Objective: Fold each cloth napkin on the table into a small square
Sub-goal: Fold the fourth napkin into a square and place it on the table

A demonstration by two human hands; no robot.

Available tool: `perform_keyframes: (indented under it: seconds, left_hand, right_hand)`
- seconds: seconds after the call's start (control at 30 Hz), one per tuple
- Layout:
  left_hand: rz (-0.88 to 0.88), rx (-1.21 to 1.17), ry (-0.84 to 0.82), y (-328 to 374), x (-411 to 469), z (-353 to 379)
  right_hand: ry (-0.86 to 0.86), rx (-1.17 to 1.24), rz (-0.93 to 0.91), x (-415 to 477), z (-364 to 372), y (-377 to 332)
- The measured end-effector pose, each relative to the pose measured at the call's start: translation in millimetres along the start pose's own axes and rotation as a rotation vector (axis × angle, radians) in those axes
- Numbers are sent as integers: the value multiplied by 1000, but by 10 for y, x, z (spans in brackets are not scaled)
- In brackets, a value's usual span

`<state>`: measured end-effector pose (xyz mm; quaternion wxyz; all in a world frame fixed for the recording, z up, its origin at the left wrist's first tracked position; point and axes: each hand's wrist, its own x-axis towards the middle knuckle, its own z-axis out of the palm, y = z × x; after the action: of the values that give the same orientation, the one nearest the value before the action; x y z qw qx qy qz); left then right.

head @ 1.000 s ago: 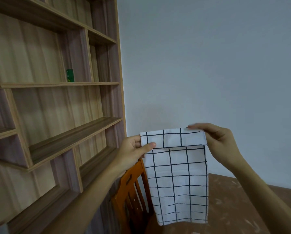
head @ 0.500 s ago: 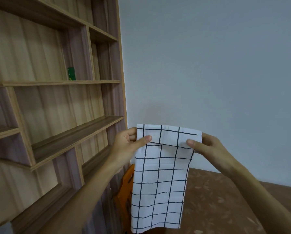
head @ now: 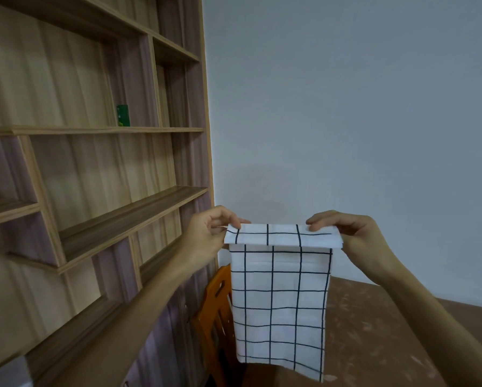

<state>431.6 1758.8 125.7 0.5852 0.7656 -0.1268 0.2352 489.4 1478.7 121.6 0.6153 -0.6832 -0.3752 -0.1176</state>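
Well off to the left of the left hand, a tall wood-grain shelving unit [head: 94, 219] is standing against the wall, with a small green box [head: 122, 115] sitting on a shelf above hand height. The left hand [head: 206, 236] is pinching the top left corner of a white cloth napkin with thin black grid lines [head: 281, 303], fingertips and thumb closing on the edge. The napkin is hanging in the air between the hands, its top strip lying folded over as a narrow flap, the rest dangling below them, beside an orange wooden chair [head: 214, 311]. The right hand [head: 357, 241] is pinching the top right corner likewise, above a mottled brown table [head: 402, 344]. The napkin looks to be mid-fold; the next move is probably calling for halving the hanging length, with the corners kept matched.
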Motion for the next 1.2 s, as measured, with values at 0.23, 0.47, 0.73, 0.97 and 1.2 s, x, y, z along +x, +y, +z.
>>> perform_keyframes:
  seconds: [0.23,0.47,0.73,0.97,1.2]
  left_hand:
    - [-15,-61,-56,12,-34,-70]
    - [-65,-205,-3,112,-60,-78]
    - [-235,-229,-140,25,-84,-25]
    - [-170,-112,-36,-12,-126,57]
    - [-100,-170,14,3,-116,31]
  right_hand:
    - [23,-56,-7,-14,-79,17]
    - [56,-108,-90,-14,-67,-17]
    - [145,-118,-207,6,23,33]
    - [181,0,25,1,55,-50]
    - [-37,46,217,-151,133,-22]
